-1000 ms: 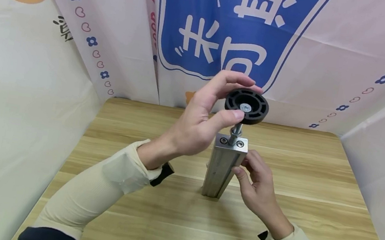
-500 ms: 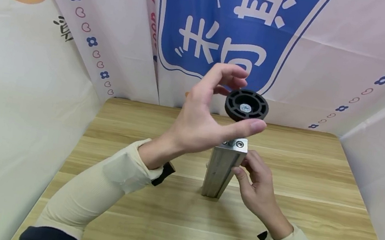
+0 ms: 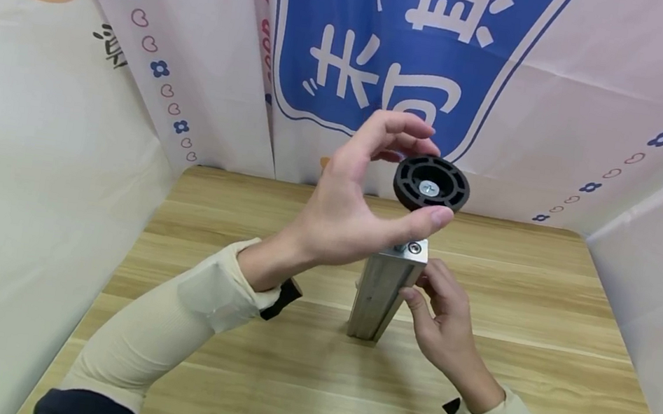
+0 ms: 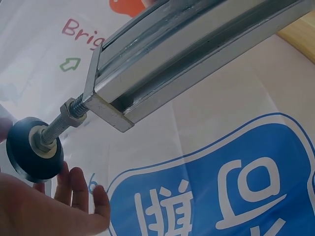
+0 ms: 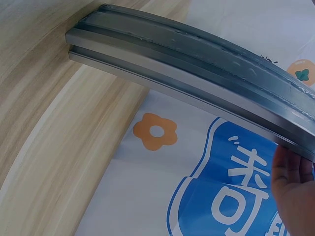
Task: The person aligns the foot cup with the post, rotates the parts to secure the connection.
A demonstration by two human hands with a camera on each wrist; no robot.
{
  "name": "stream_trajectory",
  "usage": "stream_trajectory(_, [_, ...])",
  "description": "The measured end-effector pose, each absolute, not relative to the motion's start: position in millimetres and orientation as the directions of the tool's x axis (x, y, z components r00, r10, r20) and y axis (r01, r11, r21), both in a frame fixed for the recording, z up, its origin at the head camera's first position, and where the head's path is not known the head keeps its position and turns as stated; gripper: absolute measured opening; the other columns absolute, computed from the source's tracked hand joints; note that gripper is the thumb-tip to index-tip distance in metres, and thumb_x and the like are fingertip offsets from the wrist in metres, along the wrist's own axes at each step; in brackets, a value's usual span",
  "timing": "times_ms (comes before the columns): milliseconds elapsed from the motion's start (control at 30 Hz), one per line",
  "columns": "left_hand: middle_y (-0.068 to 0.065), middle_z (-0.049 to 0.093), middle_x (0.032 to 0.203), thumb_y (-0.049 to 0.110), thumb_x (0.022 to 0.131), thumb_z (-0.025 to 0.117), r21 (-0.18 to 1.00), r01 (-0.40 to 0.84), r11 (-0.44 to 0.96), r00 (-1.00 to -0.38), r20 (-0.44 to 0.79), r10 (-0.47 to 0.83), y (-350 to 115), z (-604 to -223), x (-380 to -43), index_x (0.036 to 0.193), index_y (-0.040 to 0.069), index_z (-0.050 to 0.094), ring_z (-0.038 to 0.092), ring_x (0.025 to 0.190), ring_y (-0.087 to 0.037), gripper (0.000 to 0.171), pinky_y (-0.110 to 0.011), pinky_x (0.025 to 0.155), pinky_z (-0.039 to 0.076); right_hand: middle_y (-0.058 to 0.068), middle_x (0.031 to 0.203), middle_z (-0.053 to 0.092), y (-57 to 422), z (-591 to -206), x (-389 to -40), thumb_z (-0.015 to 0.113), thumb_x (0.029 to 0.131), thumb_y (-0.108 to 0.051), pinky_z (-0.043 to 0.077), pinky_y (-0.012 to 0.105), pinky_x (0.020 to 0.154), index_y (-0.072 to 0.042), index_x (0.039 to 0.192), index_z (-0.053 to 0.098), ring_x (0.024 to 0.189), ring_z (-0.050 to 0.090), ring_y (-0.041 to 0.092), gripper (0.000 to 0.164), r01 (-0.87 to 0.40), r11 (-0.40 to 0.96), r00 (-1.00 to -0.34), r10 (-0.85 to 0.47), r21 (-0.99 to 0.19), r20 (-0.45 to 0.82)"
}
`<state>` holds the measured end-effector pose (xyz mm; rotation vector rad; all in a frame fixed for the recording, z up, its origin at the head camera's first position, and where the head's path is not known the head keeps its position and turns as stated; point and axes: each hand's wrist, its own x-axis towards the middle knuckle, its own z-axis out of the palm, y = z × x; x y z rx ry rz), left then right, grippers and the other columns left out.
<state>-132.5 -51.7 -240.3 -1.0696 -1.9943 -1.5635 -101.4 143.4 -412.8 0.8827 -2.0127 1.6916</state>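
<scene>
A silver aluminium profile (image 3: 381, 295) stands upright on the wooden table. From its capped top rises a threaded leveling foot (image 3: 429, 188) with a round black base, a cross-head screw in its middle. My left hand (image 3: 340, 212) grips this base, the thumb along its near edge and the fingers curled behind it. In the left wrist view the threaded rod (image 4: 55, 129) and a hex nut (image 4: 73, 113) show between base and end cap. Lower down, my right hand (image 3: 446, 318) holds the profile's right side between thumb and fingers, which are partly hidden behind it.
The wooden table (image 3: 256, 380) ends against a printed cloth backdrop (image 3: 544, 145) with a blue sign. White cloth walls (image 3: 7, 204) close in the left and right sides.
My left fingers came away from the black base and the thumb moved to its near edge; now they close round it again. The base has shifted slightly right. The right hand stays put.
</scene>
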Motion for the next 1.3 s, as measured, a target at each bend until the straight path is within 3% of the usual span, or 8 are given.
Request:
stream_trajectory(267, [-0.022, 0.068, 0.13, 0.019, 0.089, 0.065, 0.65, 0.76, 0.009, -0.607, 0.705, 0.366, -51.0, -241.9, -134.0, 0.133, -0.008, 0.051, 0.06, 0.128, -0.023, 0.053, -0.036, 0.114, 0.044, -0.002, 0.116, 0.066, 143.1, -411.5, -100.8, 0.065, 0.101, -0.006, 0.056, 0.019, 0.093, 0.008, 0.13, 0.064, 0.102, 0.065, 0.008, 0.033, -0.654, 0.091, -0.748, -0.223, -0.751, 0.625])
stream_trajectory(533, [-0.022, 0.065, 0.139, 0.021, 0.093, 0.056, 0.674, 0.738, -0.017, -0.609, 0.677, 0.414, -51.4, -242.0, -133.2, 0.137, -0.007, 0.05, 0.058, 0.132, -0.021, 0.052, -0.037, 0.114, 0.044, -0.001, 0.115, 0.066, 142.8, -411.5, -101.8, 0.067, 0.099, -0.002, 0.057, 0.02, 0.092, 0.01, 0.128, 0.064, 0.101, 0.064, 0.008, 0.031, -0.669, 0.082, -0.735, -0.22, -0.739, 0.642])
stream_trajectory(767, [-0.017, 0.063, 0.137, 0.024, 0.086, 0.072, 0.651, 0.757, 0.055, -0.627, 0.7, 0.342, -50.6, -241.8, -132.1, 0.136, -0.004, 0.053, 0.058, 0.128, -0.017, 0.06, -0.04, 0.111, 0.047, -0.001, 0.115, 0.065, 143.3, -413.1, -102.2, 0.066, 0.099, 0.0, 0.056, 0.02, 0.092, 0.01, 0.127, 0.064, 0.101, 0.063, 0.007, 0.03, -0.68, 0.068, -0.723, -0.223, -0.73, 0.653])
stream_trajectory(1000, [-0.012, 0.066, 0.124, 0.018, 0.068, 0.096, 0.625, 0.764, 0.161, -0.643, 0.717, 0.269, -48.8, -239.5, -130.6, 0.135, -0.001, 0.054, 0.06, 0.118, -0.015, 0.081, -0.04, 0.104, 0.05, 0.001, 0.116, 0.065, 144.0, -411.8, -100.7, 0.065, 0.1, 0.0, 0.056, 0.02, 0.094, 0.008, 0.129, 0.064, 0.102, 0.062, 0.007, 0.03, -0.664, 0.1, -0.739, -0.238, -0.741, 0.63])
stream_trajectory(1133, [-0.012, 0.067, 0.119, 0.02, 0.065, 0.099, 0.62, 0.765, 0.175, -0.644, 0.725, 0.246, -47.1, -238.8, -130.3, 0.134, -0.001, 0.055, 0.061, 0.112, -0.014, 0.084, -0.041, 0.101, 0.05, 0.001, 0.116, 0.065, 143.9, -410.9, -100.3, 0.065, 0.1, 0.001, 0.056, 0.02, 0.095, 0.008, 0.128, 0.065, 0.102, 0.062, 0.008, 0.029, -0.657, 0.109, -0.746, -0.237, -0.746, 0.623])
stream_trajectory(1300, [-0.014, 0.069, 0.116, 0.017, 0.068, 0.097, 0.635, 0.758, 0.15, -0.651, 0.719, 0.243, -47.0, -240.0, -131.4, 0.132, -0.002, 0.055, 0.064, 0.108, -0.015, 0.079, -0.034, 0.098, 0.053, 0.0, 0.115, 0.064, 144.4, -412.3, -101.2, 0.065, 0.099, 0.001, 0.056, 0.02, 0.094, 0.007, 0.127, 0.065, 0.101, 0.062, 0.008, 0.028, -0.652, 0.108, -0.75, -0.231, -0.75, 0.619])
